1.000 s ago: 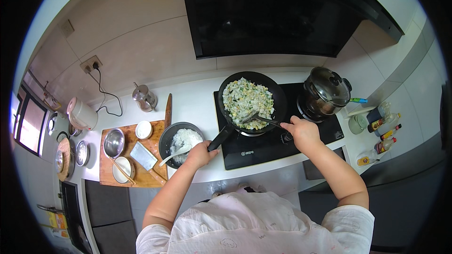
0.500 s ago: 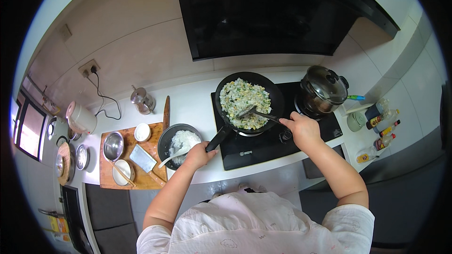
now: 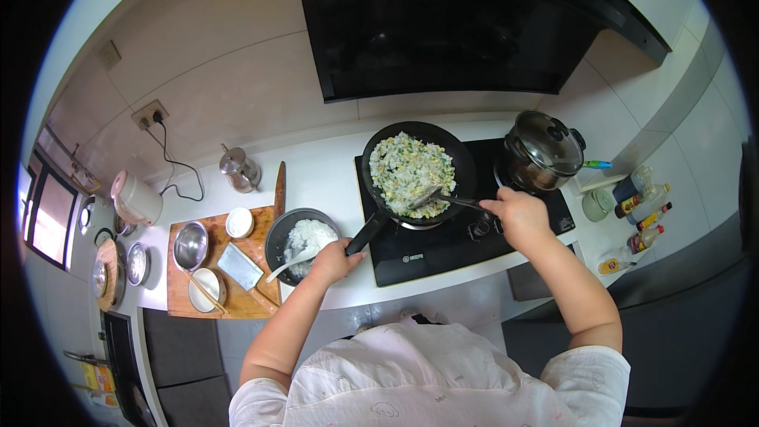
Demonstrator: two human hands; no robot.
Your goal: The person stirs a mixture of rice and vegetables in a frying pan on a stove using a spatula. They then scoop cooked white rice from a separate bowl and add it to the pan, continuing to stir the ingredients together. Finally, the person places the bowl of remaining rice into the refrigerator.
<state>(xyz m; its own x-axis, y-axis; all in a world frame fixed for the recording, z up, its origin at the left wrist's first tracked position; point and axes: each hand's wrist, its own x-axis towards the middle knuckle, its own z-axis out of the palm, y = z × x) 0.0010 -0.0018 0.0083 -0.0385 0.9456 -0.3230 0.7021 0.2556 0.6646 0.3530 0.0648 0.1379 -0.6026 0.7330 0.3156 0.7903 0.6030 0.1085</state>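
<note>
My left hand is wrapped round the black handle of a frying pan, which stands on the left burner of the cooktop. Fried rice with yellow and green bits fills much of the pan. In my right hand is the handle of a dark spatula; its blade rests in the rice at the pan's near right side. Just left of my left hand, a dark pot holds plain white rice and a white spoon.
A lidded pot occupies the right burner of the black cooktop. Several bottles line the far right. Leftward lies a wooden cutting board with a cleaver, bowls and chopsticks. A range hood overhangs the back.
My right hand and the spatula have shifted slightly to the right, and the blade has moved toward the pan's near right side. My left hand stays on the pan handle.
</note>
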